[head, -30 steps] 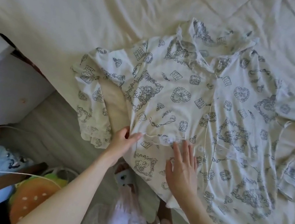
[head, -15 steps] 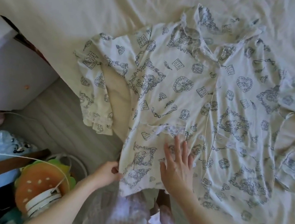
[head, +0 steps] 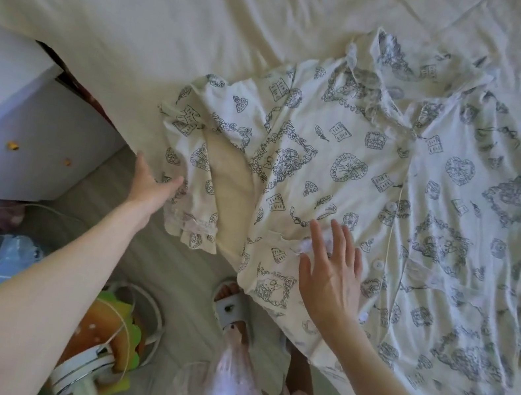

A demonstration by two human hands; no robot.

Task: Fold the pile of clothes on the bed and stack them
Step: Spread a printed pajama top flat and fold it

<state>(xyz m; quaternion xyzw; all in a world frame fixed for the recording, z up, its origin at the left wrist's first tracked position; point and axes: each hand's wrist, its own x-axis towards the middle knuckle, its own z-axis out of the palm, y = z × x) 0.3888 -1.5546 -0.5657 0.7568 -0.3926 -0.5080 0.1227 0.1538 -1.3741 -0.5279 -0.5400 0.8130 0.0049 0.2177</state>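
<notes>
While the white blue-printed button-front pyjama shirt (head: 375,189) lies spread, unfolded, at the cream-sheeted bed (head: 178,26) edge, the right hand (head: 330,276) presses it flat-fingered and the left hand (head: 150,183), fingers loose, reaches its sleeve (head: 192,182); no stack shows.

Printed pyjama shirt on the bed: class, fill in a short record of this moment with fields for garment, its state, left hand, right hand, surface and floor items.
garment: printed pyjama shirt, buttoned front facing up
state: spread flat, not yet folded; collar away from the person, hem hanging over the bed edge
left hand: open, fingers reaching to the near sleeve
right hand: open, palm down on the shirt's lower front
surface: bed sheet, cream, wrinkled
floor items: burger-shaped cushion, white cabinet
</notes>
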